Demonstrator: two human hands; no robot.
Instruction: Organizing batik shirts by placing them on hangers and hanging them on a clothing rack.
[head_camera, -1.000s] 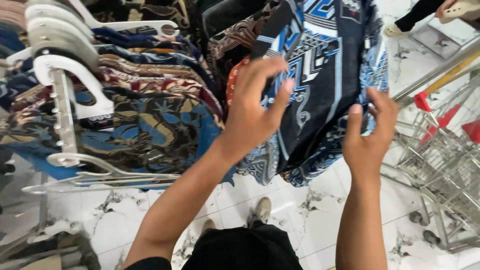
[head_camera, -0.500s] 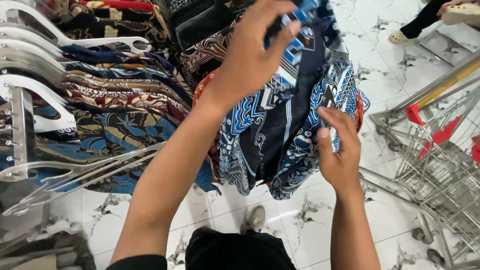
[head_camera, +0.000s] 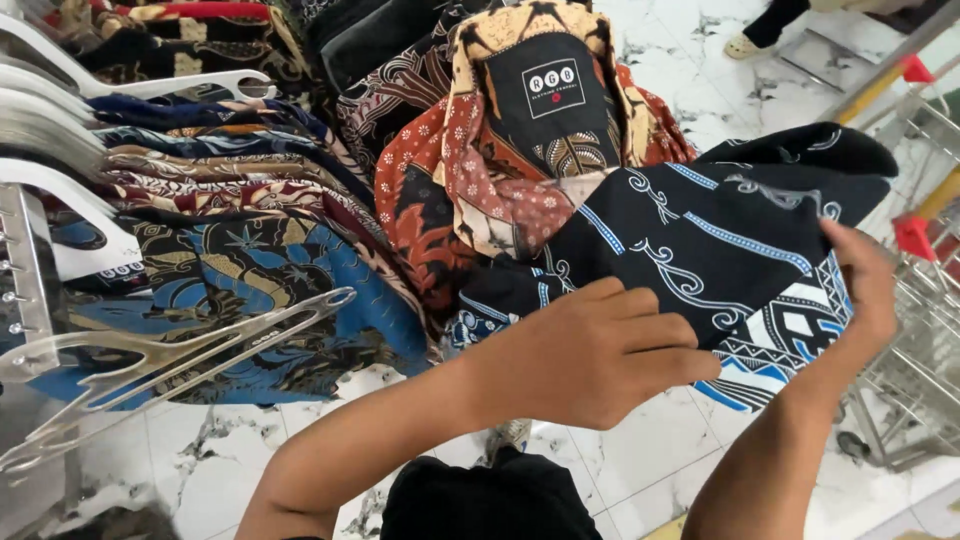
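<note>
1. Left hand lies knuckles-up on the black-and-blue shirt, fingers curled over its lower edge, gripping the cloth.
2. Right hand pinches the shirt's far side, fingers closed on the fabric.
3. Shirt is spread between both hands, in front of the rack of hanging shirts.

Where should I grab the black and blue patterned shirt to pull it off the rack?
Take the black and blue shirt by its free right edge, coming from the right, where the right hand already pinches it. Its left end is tucked among the packed hanging shirts, while the left hand supports its underside.
</note>
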